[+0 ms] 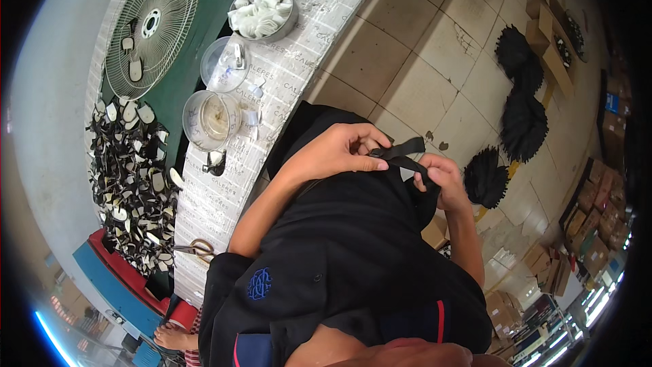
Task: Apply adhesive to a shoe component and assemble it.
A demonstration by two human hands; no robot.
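Observation:
Over my lap, a narrow black strap (407, 147) with loose, bent ends is stretched between my two hands. My left hand (336, 151) is closed on one part of it, thumb and fingertips pinching. Around the other part, the fingers of my right hand (443, 180) are curled, slightly lower and to the right. A small pale patch shows between the strap's parts close to the right hand. Dark clothing behind makes the strap's exact outline hard to make out.
At left, the paper-covered bench (272, 88) carries clear plastic tubs (193, 126), a tub of white wads (265, 10) and scissors (197, 250). Beyond lie piled black-and-cream pieces (132, 183) and a fan (153, 24). Black bundles (523, 122) lie on the floor; another person's hand (170, 336) shows lower left.

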